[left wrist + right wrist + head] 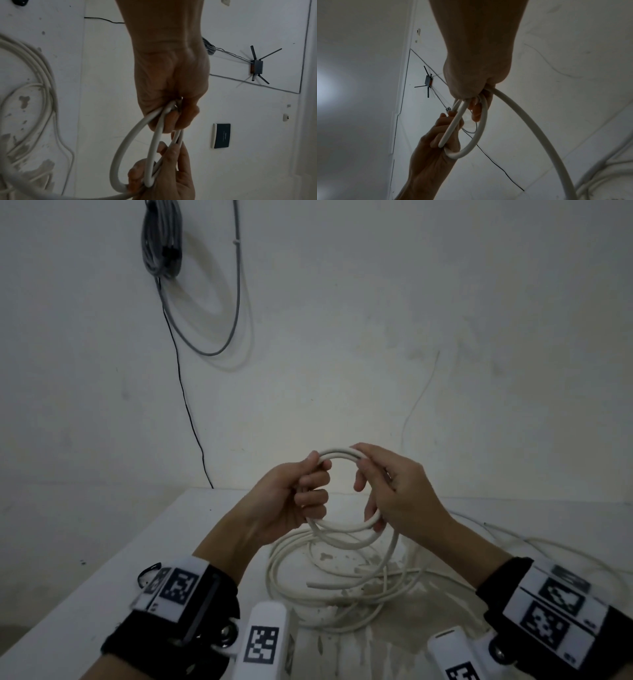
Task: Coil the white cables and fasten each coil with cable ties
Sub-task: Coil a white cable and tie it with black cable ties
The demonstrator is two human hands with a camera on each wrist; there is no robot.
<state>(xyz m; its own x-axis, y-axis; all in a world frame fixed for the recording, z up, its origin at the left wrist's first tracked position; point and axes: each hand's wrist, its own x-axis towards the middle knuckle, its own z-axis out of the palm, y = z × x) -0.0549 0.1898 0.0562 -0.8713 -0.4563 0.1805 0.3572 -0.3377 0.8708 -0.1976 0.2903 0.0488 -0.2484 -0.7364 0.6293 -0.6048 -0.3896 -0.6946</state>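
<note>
We hold the white cable coil (342, 537) upright above the worktop (102, 577), left hand (291, 501) gripping its left side, right hand (394, 491) gripping its right. The loose cable (342, 587) trails down from the right-hand side, so that hand is nearer for feeding the next loop.

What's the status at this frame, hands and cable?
Both hands, left and right, grip a small white cable coil above the table. Loose cable trails below, uncoiled. No tie visible. Nothing obstructing.
</note>
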